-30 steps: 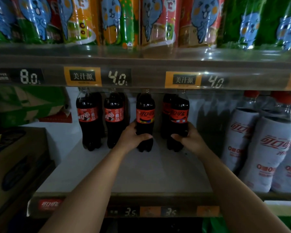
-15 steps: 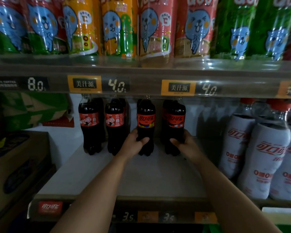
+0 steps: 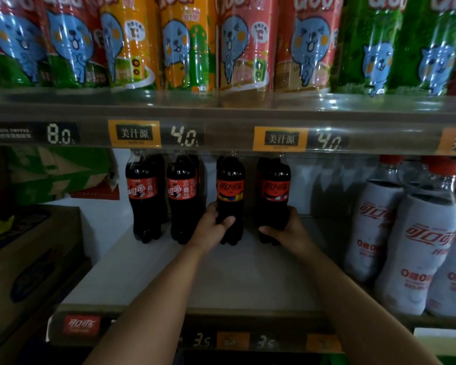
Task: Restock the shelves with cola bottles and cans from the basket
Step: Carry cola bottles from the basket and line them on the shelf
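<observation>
Several dark cola bottles with red labels stand upright at the back of the white middle shelf (image 3: 221,280). My left hand (image 3: 212,225) is wrapped around the lower body of the third cola bottle (image 3: 231,191). The fourth cola bottle (image 3: 275,191) is gripped low down by my right hand (image 3: 287,230). Two more cola bottles (image 3: 142,191) (image 3: 183,193) stand untouched to the left. Bottle caps are hidden behind the upper shelf edge. The basket is out of view.
White-sleeved cola bottles with red caps (image 3: 416,248) fill the shelf's right side. Above, a price rail (image 3: 227,133) fronts a row of colourful juice bottles (image 3: 242,46). A cardboard box (image 3: 29,259) sits at the left. The shelf's front strip (image 3: 221,335) carries price tags.
Both hands have pushed their bottles slightly deeper onto the shelf, and my view has tilted up and moved closer. The grips have not changed.
</observation>
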Action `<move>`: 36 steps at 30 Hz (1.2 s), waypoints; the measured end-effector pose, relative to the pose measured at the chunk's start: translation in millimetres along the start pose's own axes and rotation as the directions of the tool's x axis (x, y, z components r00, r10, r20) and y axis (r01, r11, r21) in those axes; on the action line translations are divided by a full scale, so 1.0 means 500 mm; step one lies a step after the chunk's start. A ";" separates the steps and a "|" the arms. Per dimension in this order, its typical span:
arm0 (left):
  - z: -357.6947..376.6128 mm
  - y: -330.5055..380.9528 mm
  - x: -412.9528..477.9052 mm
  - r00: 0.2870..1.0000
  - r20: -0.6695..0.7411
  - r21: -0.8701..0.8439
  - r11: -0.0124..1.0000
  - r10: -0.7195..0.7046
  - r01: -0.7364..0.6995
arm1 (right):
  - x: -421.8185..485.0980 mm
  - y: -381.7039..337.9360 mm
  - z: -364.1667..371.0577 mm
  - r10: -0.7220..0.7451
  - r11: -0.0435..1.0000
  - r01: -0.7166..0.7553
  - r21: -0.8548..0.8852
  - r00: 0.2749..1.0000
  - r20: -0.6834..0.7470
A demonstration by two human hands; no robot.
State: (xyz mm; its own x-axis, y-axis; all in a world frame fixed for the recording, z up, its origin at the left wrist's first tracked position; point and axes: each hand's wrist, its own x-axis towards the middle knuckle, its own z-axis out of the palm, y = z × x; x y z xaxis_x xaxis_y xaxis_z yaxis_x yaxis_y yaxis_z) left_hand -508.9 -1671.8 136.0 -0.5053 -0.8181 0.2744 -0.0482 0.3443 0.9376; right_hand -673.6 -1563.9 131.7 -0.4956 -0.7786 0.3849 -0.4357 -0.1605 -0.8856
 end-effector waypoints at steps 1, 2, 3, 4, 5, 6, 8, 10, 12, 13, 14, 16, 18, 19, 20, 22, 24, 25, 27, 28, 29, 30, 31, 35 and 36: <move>0.000 -0.001 0.000 1.000 0.001 0.000 1.000 -0.002 0.002 | 0.000 -0.001 0.000 -0.003 1.000 0.003 -0.028 1.000 -0.009; 0.000 -0.002 0.001 1.000 0.001 -0.005 1.000 -0.002 0.002 | 0.002 0.000 -0.001 0.002 0.999 -0.003 -0.041 1.000 -0.007; -0.001 -0.003 0.001 1.000 -0.001 -0.005 1.000 0.000 0.000 | 0.002 -0.001 -0.002 0.013 0.999 -0.013 -0.049 1.000 0.005; 0.000 -0.005 0.003 1.000 -0.003 -0.009 1.000 0.002 -0.002 | 0.003 0.002 -0.003 0.023 0.998 -0.022 -0.060 1.000 0.019; -0.001 -0.004 0.002 1.000 -0.004 -0.010 1.000 0.001 -0.001 | 0.003 0.001 -0.003 0.030 0.997 -0.028 -0.076 0.999 0.026; 0.000 -0.005 0.003 1.000 -0.002 -0.016 1.000 0.001 -0.001 | 0.002 0.002 -0.003 0.032 0.996 -0.029 -0.088 0.999 0.029; 0.000 -0.005 0.002 1.000 0.003 -0.009 1.000 -0.001 0.001 | 0.002 0.000 -0.002 0.029 0.995 -0.027 -0.094 0.999 0.018; 0.000 -0.008 0.005 1.000 -0.006 0.006 1.000 -0.004 0.004 | 0.002 -0.001 0.000 0.028 0.995 -0.027 -0.098 1.000 0.010; -0.001 -0.011 0.006 1.000 -0.015 0.018 1.000 -0.003 0.003 | 0.000 -0.002 0.001 0.024 0.996 -0.023 -0.089 1.000 0.008; -0.001 -0.012 0.006 1.000 -0.015 0.025 1.000 -0.001 0.001 | -0.001 -0.003 0.001 0.019 0.996 -0.018 -0.088 1.000 0.007; -0.001 -0.014 0.008 1.000 -0.013 0.028 1.000 0.002 -0.002 | -0.002 -0.002 0.002 0.009 0.996 -0.009 -0.094 1.000 0.005; -0.001 -0.015 0.009 1.000 -0.010 0.030 1.000 0.004 -0.004 | -0.002 -0.004 0.003 -0.018 0.994 0.018 -0.107 1.000 0.003; 0.000 -0.015 0.010 1.000 -0.006 0.028 1.000 0.000 0.000 | -0.004 -0.006 0.004 -0.022 0.995 0.022 -0.102 1.000 0.005; 0.000 -0.014 0.009 1.000 -0.006 0.027 1.000 -0.002 0.002 | -0.005 -0.007 0.004 -0.022 0.994 0.022 -0.103 1.000 0.005; 0.000 -0.015 0.011 1.000 -0.005 0.023 1.000 0.001 -0.001 | -0.006 -0.007 0.003 -0.026 0.994 0.026 -0.106 1.000 0.005; -0.001 -0.015 0.010 1.000 0.001 0.021 1.000 -0.003 0.003 | -0.008 -0.008 0.003 -0.036 0.994 0.037 -0.104 0.999 0.008; -0.001 -0.016 0.010 1.000 0.010 0.018 1.000 -0.007 0.007 | -0.009 -0.008 0.003 -0.045 0.994 0.045 -0.100 0.999 0.000; -0.002 -0.016 0.009 1.000 0.012 0.019 1.000 -0.009 0.008 | -0.009 -0.007 0.004 -0.045 0.994 0.044 -0.102 0.999 -0.005; 0.000 -0.016 0.009 1.000 0.010 0.024 1.000 -0.010 0.009 | -0.010 -0.008 0.005 -0.049 0.994 0.047 -0.101 0.999 -0.011; 0.001 -0.016 0.009 1.000 0.006 0.031 0.999 -0.009 0.009 | -0.012 -0.010 0.005 -0.049 0.995 0.048 -0.093 0.999 -0.011; 0.003 -0.014 0.007 1.000 0.003 0.046 0.999 -0.012 0.012 | -0.012 -0.008 0.004 -0.044 0.995 0.043 -0.089 0.999 -0.014; 0.004 -0.012 0.005 1.000 0.000 0.056 0.998 -0.014 0.014 | -0.014 -0.010 0.004 -0.042 0.996 0.040 -0.075 0.999 -0.016; 0.004 -0.009 0.003 1.000 -0.004 0.064 0.998 -0.016 0.016 | -0.014 -0.011 0.003 -0.036 0.997 0.034 -0.069 0.999 -0.014; 0.003 0.001 -0.006 1.000 0.015 0.093 0.995 -0.022 0.020 | -0.018 -0.016 0.003 0.014 0.999 -0.014 -0.041 1.000 -0.003; 0.001 0.002 -0.009 1.000 0.016 0.113 0.993 -0.020 0.018 | -0.021 -0.019 0.003 0.025 1.000 -0.025 -0.018 1.000 -0.003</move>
State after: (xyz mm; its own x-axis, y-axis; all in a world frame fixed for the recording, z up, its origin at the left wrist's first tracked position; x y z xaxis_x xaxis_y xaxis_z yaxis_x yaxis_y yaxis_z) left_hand -507.3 -1667.3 135.8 -0.5183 -0.8171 0.2526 -0.1545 0.3799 0.9120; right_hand -663.0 -1555.0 135.8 -0.5087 -0.7803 0.3638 -0.4370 -0.1301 -0.8900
